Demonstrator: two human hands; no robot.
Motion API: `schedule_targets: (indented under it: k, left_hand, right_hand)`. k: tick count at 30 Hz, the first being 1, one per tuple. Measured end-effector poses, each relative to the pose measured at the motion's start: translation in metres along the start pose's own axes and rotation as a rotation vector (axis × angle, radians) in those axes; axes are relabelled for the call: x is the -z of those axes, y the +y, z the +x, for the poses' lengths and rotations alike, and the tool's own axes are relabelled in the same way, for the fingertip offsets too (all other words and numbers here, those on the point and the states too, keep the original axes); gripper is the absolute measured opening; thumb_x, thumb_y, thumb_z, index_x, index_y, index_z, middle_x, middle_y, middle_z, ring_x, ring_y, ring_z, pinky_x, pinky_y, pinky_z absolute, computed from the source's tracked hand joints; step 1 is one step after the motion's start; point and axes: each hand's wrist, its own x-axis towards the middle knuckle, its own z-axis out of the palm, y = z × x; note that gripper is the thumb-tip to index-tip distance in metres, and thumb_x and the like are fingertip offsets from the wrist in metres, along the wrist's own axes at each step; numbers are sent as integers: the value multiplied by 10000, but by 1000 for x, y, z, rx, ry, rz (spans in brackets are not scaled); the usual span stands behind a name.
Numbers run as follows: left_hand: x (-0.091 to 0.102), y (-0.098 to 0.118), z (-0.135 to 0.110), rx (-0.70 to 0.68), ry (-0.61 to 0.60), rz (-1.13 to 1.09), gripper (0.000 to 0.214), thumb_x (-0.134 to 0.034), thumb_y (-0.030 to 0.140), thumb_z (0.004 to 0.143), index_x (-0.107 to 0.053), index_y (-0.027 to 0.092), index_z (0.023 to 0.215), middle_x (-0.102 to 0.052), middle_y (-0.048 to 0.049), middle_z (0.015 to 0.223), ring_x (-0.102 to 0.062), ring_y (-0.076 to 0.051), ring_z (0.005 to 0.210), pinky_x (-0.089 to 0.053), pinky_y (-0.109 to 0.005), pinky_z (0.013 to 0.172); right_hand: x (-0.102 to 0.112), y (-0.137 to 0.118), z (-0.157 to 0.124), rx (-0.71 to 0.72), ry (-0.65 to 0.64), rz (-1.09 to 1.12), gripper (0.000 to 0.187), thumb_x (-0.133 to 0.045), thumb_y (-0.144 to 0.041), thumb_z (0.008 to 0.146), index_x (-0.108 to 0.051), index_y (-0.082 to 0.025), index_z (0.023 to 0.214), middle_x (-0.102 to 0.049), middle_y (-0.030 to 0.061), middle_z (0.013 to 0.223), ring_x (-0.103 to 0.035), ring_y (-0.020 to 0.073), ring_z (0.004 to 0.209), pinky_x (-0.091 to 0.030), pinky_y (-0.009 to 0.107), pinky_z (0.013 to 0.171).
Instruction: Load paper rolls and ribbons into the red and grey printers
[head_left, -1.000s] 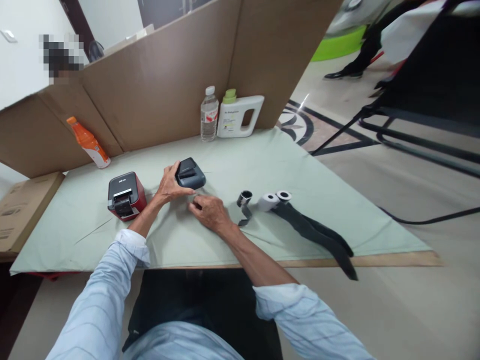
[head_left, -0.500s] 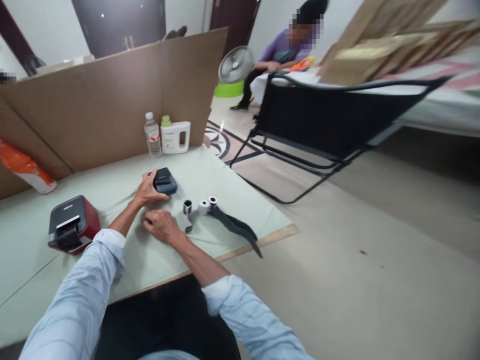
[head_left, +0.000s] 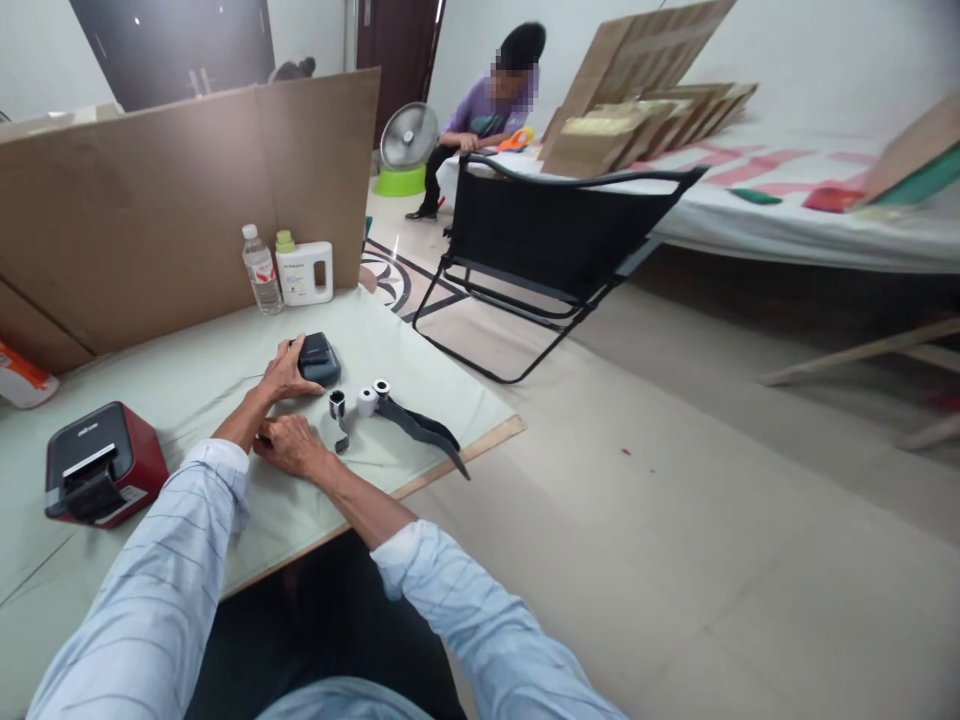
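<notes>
My left hand (head_left: 283,374) grips the left side of a small dark box-shaped device (head_left: 320,360), its thumb along the front and fingers at the back. The device rests on the pale green tabletop (head_left: 405,350). Closer to me, my right hand (head_left: 291,446) lies on the table with curled fingers; whatever may be inside them is hidden. Just right of it is a small silver and black roll-like piece (head_left: 337,407) with a curled tail. Beyond that sit two small white rolls (head_left: 367,401), and long black strips (head_left: 420,428) reach over the table edge.
A red and black printer-like machine (head_left: 109,463) stands at left. A clear bottle (head_left: 262,272) and a white jug (head_left: 304,273) stand before a cardboard screen (head_left: 150,210). Rightward are a black folding chair (head_left: 532,230), a fan (head_left: 409,137) and a seated person (head_left: 487,110).
The view has swung to the right, so the table's things sit further left in the picture. My left hand keeps its grip on the device, and my right hand stays curled beside it.
</notes>
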Motion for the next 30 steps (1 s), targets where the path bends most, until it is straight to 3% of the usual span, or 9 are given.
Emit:
schedule_targets:
  k: [5, 10, 14, 17, 19, 21, 23, 26, 30]
  left_hand:
    - [27, 9, -22, 21, 22, 47, 1132, -949, 341, 581, -462, 134, 1583, -413, -249, 1660, -354, -445, 1583, -323, -574, 1292]
    - [73, 39, -117, -105, 147, 141, 735, -811, 316, 805, -590, 197, 1496, -532, -178, 1612, -493, -352, 1512, -377, -529, 1281]
    - [125, 52, -223, -9, 451, 220, 715, -794, 291, 826, -584, 256, 1508, -555, -115, 1595, -491, -339, 1509, -367, -548, 1299]
    - [160, 31, -293, 220, 812, 228, 798, -840, 361, 776, -570, 232, 1516, -487, -143, 1631, -416, -380, 1557, -342, -567, 1307]
    - [172, 7, -324, 425, 970, 77, 923, -870, 440, 740, -509, 218, 1560, -446, -181, 1658, -433, -404, 1542, -429, -583, 1236]
    - [173, -17, -342, 619, 978, -202, 985, -878, 495, 730, -480, 176, 1572, -512, -235, 1596, -520, -403, 1479, -493, -552, 1177]
    - [166, -34, -348, 735, 878, -432, 1001, -884, 561, 706, -518, 128, 1531, -625, -242, 1468, -620, -387, 1371, -550, -507, 1109]
    - [152, -43, -346, 697, 723, -559, 949, -860, 661, 680, -621, 123, 1424, -747, -149, 1267, -704, -343, 1218, -598, -453, 1026]
    - [141, -34, -341, 604, 708, -494, 911, -907, 598, 636, -653, 143, 1383, -775, -111, 1221, -716, -331, 1176, -568, -469, 1070]
  right_hand:
    - [3, -3, -2, 5, -1, -33, 230, -600, -352, 1055, -771, -204, 1017, -819, 88, 1094, -746, 232, 967, -420, 299, 749]
    - [-1, -6, -9, -23, -38, -42, 166, -618, -269, 1031, -749, -177, 989, -811, 108, 1064, -732, 222, 972, -418, 292, 790]
    - [-9, -1, -15, -12, -15, -13, 141, -611, -249, 1010, -731, -192, 962, -797, 86, 1012, -715, 210, 948, -411, 288, 792]
    - [-17, -3, -12, -7, -50, 20, 146, -609, -254, 997, -737, -189, 1022, -787, 93, 1058, -710, 219, 1000, -446, 299, 850]
    - [-24, -15, -3, 35, -68, 75, 230, -628, -264, 981, -725, -177, 1171, -769, 115, 1173, -699, 233, 1095, -473, 319, 938]
    - [-32, -36, 10, 106, -83, 178, 414, -646, -288, 964, -656, -178, 1362, -723, 137, 1324, -669, 251, 1213, -483, 354, 1038]
    - [-40, -65, 26, 171, -106, 310, 561, -645, -310, 953, -563, -203, 1498, -670, 137, 1442, -632, 271, 1310, -487, 390, 1102]
    - [-50, -107, 44, 258, -124, 494, 639, -659, -251, 899, -526, -235, 1524, -673, 90, 1462, -644, 281, 1297, -526, 373, 1079]
    - [-55, -130, 46, 278, -112, 614, 721, -588, -131, 826, -476, -228, 1531, -705, 55, 1396, -679, 255, 1191, -555, 347, 1031]
